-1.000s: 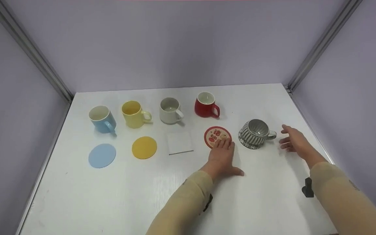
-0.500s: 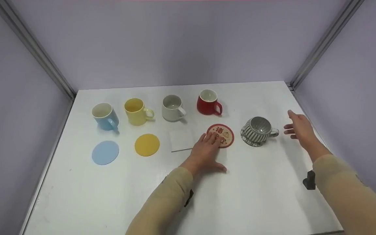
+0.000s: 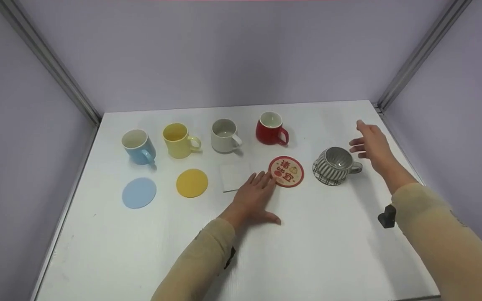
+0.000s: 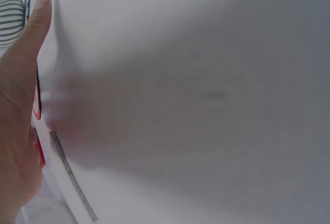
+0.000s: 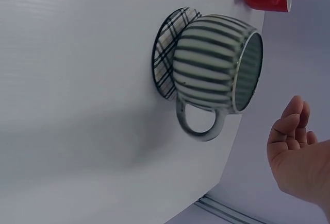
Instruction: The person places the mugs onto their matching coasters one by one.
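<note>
My left hand (image 3: 251,200) lies flat with fingers spread, its fingertips at the lower left edge of a round red-rimmed coaster (image 3: 286,172) and overlapping a white square coaster (image 3: 233,175). A red mug (image 3: 270,129) stands just behind the round coaster. On the right, my right hand (image 3: 373,146) is raised with relaxed fingers, holding nothing, up and to the right of a striped mug (image 3: 336,164). That mug sits on a round plaid coaster (image 5: 166,54), its handle turned toward the right. In the right wrist view the hand is apart from the mug.
Along the back of the white table (image 3: 308,251) stand a light blue mug (image 3: 139,147), a yellow mug (image 3: 177,141) and a pale grey mug (image 3: 225,136). In front of them lie a blue coaster (image 3: 139,192) and a yellow coaster (image 3: 192,183). Walls enclose the back and sides.
My left hand has slid left, off most of the red-rimmed coaster, uncovering its print. My right hand has risen away from the table, farther back past the striped mug's handle.
</note>
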Demonstrator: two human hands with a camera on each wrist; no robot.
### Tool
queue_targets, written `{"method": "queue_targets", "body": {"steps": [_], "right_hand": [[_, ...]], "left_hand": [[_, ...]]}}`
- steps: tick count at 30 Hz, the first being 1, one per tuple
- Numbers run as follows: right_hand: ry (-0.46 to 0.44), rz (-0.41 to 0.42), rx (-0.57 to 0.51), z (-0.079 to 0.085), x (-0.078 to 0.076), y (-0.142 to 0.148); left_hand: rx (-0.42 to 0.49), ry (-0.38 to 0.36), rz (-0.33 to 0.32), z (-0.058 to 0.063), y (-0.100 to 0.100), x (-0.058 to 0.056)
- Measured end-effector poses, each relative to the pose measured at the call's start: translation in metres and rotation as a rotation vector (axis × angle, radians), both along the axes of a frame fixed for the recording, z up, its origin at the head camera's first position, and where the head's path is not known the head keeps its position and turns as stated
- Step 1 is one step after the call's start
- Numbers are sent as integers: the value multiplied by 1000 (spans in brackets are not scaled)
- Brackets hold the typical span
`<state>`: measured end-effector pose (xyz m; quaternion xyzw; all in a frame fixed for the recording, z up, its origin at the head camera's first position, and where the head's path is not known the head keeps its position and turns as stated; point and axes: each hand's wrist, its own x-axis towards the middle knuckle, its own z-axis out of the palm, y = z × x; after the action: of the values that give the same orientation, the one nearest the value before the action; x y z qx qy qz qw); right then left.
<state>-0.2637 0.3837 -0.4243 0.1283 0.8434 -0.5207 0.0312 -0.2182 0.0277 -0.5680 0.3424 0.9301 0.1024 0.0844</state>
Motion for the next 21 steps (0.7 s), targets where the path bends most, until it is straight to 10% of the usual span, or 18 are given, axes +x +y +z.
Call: {"method": "queue_targets", "body": {"steps": [11, 21], "right_hand": [[0, 29, -76, 8, -22, -49], [-53, 80, -99, -3, -42, -94]], "left_hand": [[32, 2, -36, -8, -1, -3], [-65, -68, -70, 9, 7, -14]]}}
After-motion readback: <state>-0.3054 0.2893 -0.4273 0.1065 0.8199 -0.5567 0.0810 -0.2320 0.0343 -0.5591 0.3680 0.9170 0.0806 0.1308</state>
